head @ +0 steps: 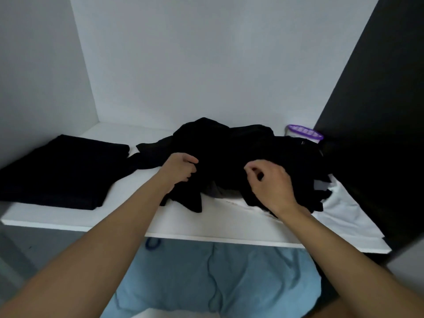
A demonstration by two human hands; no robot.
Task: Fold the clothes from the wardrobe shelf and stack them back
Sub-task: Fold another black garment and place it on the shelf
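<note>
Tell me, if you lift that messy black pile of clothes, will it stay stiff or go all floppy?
Probably floppy: the black pile already lies crumpled, with loose ends drooping toward the shelf edge. It likely won't roll or tip, being soft cloth. Pieces may trail or slip apart, since several garments seem tangled together.

My left hand [181, 167] and right hand [269, 182] are bare, no rings or watch. Both forearms are uncovered, sleeveless up to the frame's bottom edge. Light blue fabric covers me at lower centre.
</note>
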